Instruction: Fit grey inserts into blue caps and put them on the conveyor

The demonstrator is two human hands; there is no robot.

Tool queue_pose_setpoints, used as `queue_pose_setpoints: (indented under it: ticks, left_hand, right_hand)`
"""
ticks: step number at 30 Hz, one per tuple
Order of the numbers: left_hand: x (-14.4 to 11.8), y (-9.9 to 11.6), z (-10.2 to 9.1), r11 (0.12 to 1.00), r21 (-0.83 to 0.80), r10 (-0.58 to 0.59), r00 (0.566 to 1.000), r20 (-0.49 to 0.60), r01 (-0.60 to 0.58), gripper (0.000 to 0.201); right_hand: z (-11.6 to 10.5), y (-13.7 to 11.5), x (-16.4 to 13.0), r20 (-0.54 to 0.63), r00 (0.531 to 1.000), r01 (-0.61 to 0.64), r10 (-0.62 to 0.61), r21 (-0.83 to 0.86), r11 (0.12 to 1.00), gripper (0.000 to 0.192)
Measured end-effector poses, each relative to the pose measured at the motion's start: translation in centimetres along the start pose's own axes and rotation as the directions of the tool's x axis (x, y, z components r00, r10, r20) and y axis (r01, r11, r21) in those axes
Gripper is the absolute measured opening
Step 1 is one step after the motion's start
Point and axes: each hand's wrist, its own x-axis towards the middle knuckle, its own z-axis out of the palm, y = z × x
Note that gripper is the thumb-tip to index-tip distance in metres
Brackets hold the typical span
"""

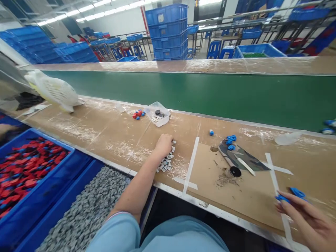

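Note:
My left hand (164, 144) rests on the table at the top of a small pile of grey plastic pieces (166, 163). Its fingers curl down over the far end of the pile, and what lies under them is hidden. At the lower right, my right hand (304, 213) pinches a small blue plastic piece (282, 198) between thumb and fingers. Another blue piece (298, 192) lies just beyond that hand. On the taped cardboard, several blue pieces (231, 140) sit on a camouflage cloth (248, 155) beside a white pen-like tool (246, 166) and a small black-filled cup (235, 171).
A clear tray (157, 120) with a black lid stands near red and blue pieces (138, 114). Blue bins of red parts (31, 164) and grey parts (91, 203) sit at lower left. A green conveyor belt (183, 91) runs behind. A white basket (54, 89) lies left.

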Motion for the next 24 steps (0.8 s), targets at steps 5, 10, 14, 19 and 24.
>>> queue_pose_setpoints:
  ticks: [5,10,14,19,24]
  left_hand:
    - [0.1,-0.1,0.1,0.998,-0.003,0.063,0.998,-0.024,-0.063,0.014]
    - [-1.4,1.8,0.1,0.96,-0.273,0.015,0.984,-0.179,-0.064,0.013]
    - [-4.3,5.3,1.8,0.706,-0.696,0.099,0.992,-0.082,-0.127,0.011]
    - [-7.2,9.3,5.2,0.353,-0.933,0.142,0.981,0.13,0.073,0.018]
    - [-8.1,11.1,6.5,0.291,-0.948,0.161,0.971,0.179,0.127,0.021]
  right_hand:
    - [2.1,-4.9,1.5,0.084,0.993,0.066,-0.082,0.175,0.982,0.035]
    - [3.5,-6.8,2.9,0.097,0.972,0.214,-0.214,0.007,0.977,0.025]
    - [3.8,-7.5,3.8,0.104,0.917,0.398,-0.385,-0.151,0.905,0.021]
    - [3.8,-7.6,4.4,0.175,0.884,0.464,-0.434,-0.204,0.862,0.02]
    - [3.7,-8.0,4.6,0.198,0.857,0.512,-0.476,-0.21,0.833,0.021]
